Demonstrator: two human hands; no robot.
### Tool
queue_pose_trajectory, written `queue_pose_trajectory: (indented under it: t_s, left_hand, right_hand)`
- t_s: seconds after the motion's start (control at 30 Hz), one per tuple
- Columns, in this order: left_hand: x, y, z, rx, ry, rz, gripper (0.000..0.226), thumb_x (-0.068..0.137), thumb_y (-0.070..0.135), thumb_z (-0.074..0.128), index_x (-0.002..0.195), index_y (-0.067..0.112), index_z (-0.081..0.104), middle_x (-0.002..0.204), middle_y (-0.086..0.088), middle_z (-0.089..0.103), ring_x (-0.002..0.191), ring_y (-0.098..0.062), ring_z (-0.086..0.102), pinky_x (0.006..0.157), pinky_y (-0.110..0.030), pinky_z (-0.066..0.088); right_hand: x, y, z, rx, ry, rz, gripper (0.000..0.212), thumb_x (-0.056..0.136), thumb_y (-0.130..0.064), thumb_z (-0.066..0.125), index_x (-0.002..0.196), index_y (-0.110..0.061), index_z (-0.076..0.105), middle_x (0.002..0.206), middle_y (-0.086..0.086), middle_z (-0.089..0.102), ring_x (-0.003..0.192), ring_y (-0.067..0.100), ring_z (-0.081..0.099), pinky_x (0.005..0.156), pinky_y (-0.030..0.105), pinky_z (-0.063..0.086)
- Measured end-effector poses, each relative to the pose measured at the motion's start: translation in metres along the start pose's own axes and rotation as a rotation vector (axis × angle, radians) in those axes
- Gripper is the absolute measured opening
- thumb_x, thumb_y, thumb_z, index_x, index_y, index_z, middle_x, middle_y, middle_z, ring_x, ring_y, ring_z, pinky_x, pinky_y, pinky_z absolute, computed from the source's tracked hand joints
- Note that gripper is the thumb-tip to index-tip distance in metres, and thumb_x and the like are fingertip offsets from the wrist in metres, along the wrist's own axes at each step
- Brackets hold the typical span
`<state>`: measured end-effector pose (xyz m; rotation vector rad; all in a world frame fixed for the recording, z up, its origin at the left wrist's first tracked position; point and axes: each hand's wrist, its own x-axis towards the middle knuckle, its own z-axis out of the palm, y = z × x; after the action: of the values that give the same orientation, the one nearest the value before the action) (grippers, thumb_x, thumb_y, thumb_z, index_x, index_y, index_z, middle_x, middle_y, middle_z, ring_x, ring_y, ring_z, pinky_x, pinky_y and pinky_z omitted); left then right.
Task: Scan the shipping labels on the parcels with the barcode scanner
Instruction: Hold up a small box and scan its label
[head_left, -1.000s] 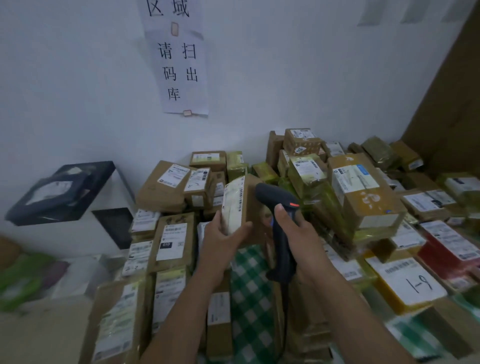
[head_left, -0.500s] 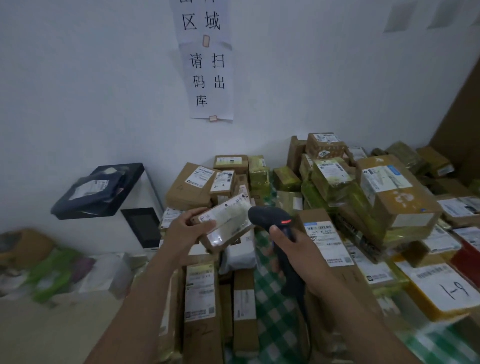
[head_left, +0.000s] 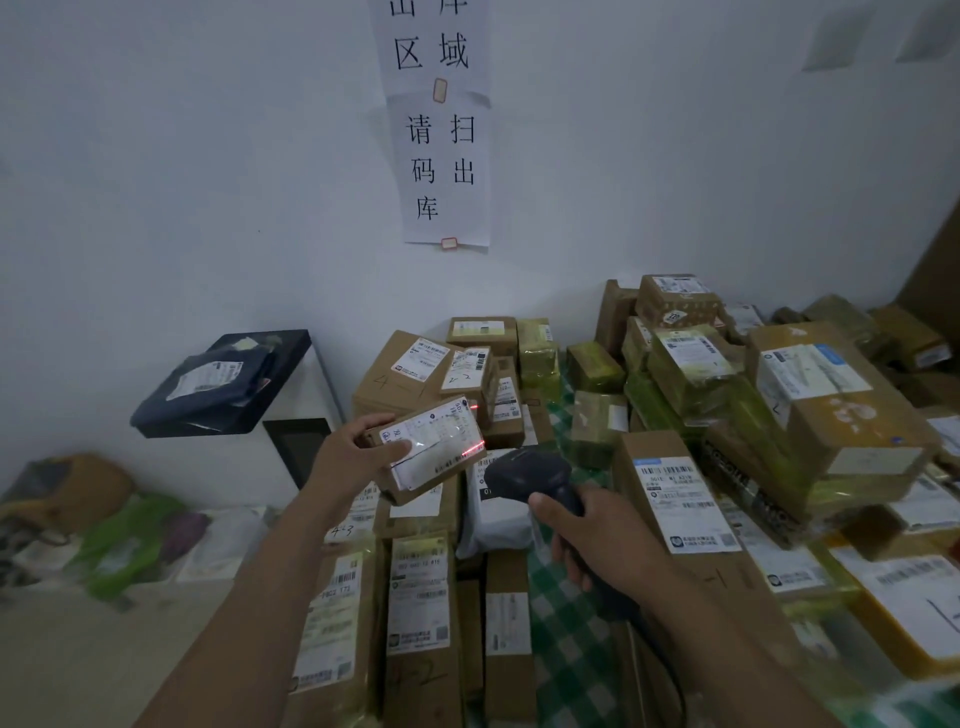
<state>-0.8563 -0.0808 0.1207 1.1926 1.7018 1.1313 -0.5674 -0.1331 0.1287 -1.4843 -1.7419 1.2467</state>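
Parcels (head_left: 810, 410) crowd the checked tabletop (head_left: 566, 660), leaving us little free room but the air above. Our left grip (head_left: 358, 452) curls round a small carton (head_left: 415, 480) held over the heap, likely light and stiff, best taken by its short ends. Our right grip (head_left: 597, 535) clasps the barcode scanner (head_left: 524, 470), its red line (head_left: 472, 448) grazing the label (head_left: 431, 441).

Wall sign (head_left: 439, 130), two taped sheets: upper reads "区域", lower "请扫码出库". Handwritten marks on brown boxes: "4-" on the back box (head_left: 400, 374), "4-3" on a front box (head_left: 345, 530), "4-2" on the long box (head_left: 418, 675). Round sticker "22" on the top box (head_left: 674, 316). Held parcel (head_left: 431, 447) label print too blurred to read. Other shipping labels (head_left: 680, 499) too small.
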Motion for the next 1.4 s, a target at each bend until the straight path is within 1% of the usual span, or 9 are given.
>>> queue_pose_trajectory:
  t_s: [0.3, 0.47, 0.53, 0.73, 0.9, 1.0, 1.1, 1.3, 1.4]
  left_hand:
    - [0.007, -0.005, 0.009, -0.014, -0.005, -0.008, 0.044, 0.078, 0.020, 0.081, 0.118, 0.029, 0.065, 0.109, -0.001, 0.069, 0.100, -0.023, 0.068, 0.088, -0.045, 0.058]
    - [0.013, -0.006, 0.023, -0.056, -0.024, -0.042, 0.038, 0.082, 0.020, 0.079, 0.115, 0.031, 0.064, 0.109, -0.001, 0.070, 0.095, -0.019, 0.070, 0.078, -0.034, 0.060]
    - [0.015, -0.003, 0.034, -0.070, -0.017, -0.059, 0.040, 0.081, 0.027, 0.079, 0.117, 0.032, 0.063, 0.107, 0.001, 0.069, 0.092, -0.016, 0.069, 0.070, -0.028, 0.058]
    - [0.033, -0.010, 0.088, -0.126, -0.054, -0.169, 0.041, 0.080, 0.037, 0.079, 0.117, 0.026, 0.067, 0.102, 0.002, 0.073, 0.090, -0.015, 0.070, 0.078, -0.034, 0.058]
    - [0.046, -0.024, 0.148, -0.089, -0.300, -0.263, 0.061, 0.089, 0.027, 0.071, 0.144, 0.022, 0.045, 0.132, -0.005, 0.060, 0.098, -0.016, 0.065, 0.091, -0.038, 0.055]
    - [0.039, -0.033, 0.183, -0.113, -0.384, -0.347, 0.051, 0.096, 0.019, 0.062, 0.143, 0.021, 0.043, 0.136, -0.005, 0.058, 0.108, -0.022, 0.063, 0.097, -0.041, 0.052]
    - [0.033, -0.041, 0.212, -0.124, -0.396, -0.364, 0.025, 0.098, 0.023, 0.057, 0.123, 0.028, 0.055, 0.128, -0.005, 0.065, 0.102, -0.019, 0.064, 0.098, -0.040, 0.051]
    - [0.030, -0.029, 0.242, -0.300, -0.240, -0.357, 0.035, 0.099, 0.028, 0.056, 0.133, 0.030, 0.048, 0.124, 0.005, 0.063, 0.115, -0.019, 0.061, 0.105, -0.046, 0.047]
    - [0.034, -0.017, 0.250, -0.305, -0.236, -0.352, 0.060, 0.092, 0.035, 0.059, 0.148, 0.027, 0.038, 0.134, 0.000, 0.060, 0.117, -0.020, 0.060, 0.105, -0.049, 0.046]
  right_hand:
    - [0.003, -0.001, -0.005, -0.021, -0.012, 0.013, 0.043, 0.097, -0.049, 0.052, 0.076, -0.012, 0.059, 0.047, -0.005, 0.061, 0.037, 0.008, 0.052, 0.047, 0.019, 0.045]
    - [0.009, 0.006, -0.011, 0.066, 0.019, 0.038, 0.057, 0.093, -0.056, 0.053, 0.080, -0.002, 0.064, 0.064, 0.018, 0.067, 0.046, 0.021, 0.058, 0.049, 0.027, 0.048]
    - [0.012, 0.008, -0.017, 0.120, 0.088, 0.074, 0.055, 0.094, -0.053, 0.054, 0.077, -0.002, 0.065, 0.060, 0.017, 0.067, 0.047, 0.024, 0.058, 0.050, 0.029, 0.050]
    - [0.026, 0.017, -0.046, 0.351, 0.424, 0.137, 0.054, 0.094, -0.047, 0.054, 0.085, 0.005, 0.063, 0.056, 0.011, 0.064, 0.045, 0.024, 0.056, 0.045, 0.029, 0.048]
    - [0.042, 0.036, -0.057, 0.450, 0.573, 0.241, 0.044, 0.095, -0.046, 0.055, 0.088, -0.003, 0.063, 0.077, 0.022, 0.070, 0.053, 0.026, 0.060, 0.056, 0.035, 0.051]
    - [0.047, 0.050, -0.060, 0.376, 0.598, 0.271, 0.047, 0.094, -0.049, 0.054, 0.091, -0.003, 0.064, 0.074, 0.015, 0.072, 0.055, 0.022, 0.063, 0.062, 0.036, 0.052]
    - [0.050, 0.064, -0.061, 0.337, 0.597, 0.274, 0.047, 0.094, -0.050, 0.053, 0.092, -0.004, 0.064, 0.070, 0.010, 0.072, 0.055, 0.021, 0.065, 0.068, 0.041, 0.053]
    - [0.055, 0.078, -0.072, 0.400, 0.578, 0.346, 0.062, 0.095, -0.050, 0.050, 0.087, 0.008, 0.067, 0.059, 0.006, 0.068, 0.049, 0.013, 0.063, 0.048, 0.017, 0.049]
    - [0.057, 0.079, -0.076, 0.421, 0.559, 0.356, 0.063, 0.095, -0.052, 0.050, 0.089, 0.009, 0.066, 0.057, 0.005, 0.067, 0.048, 0.013, 0.063, 0.046, 0.017, 0.048]
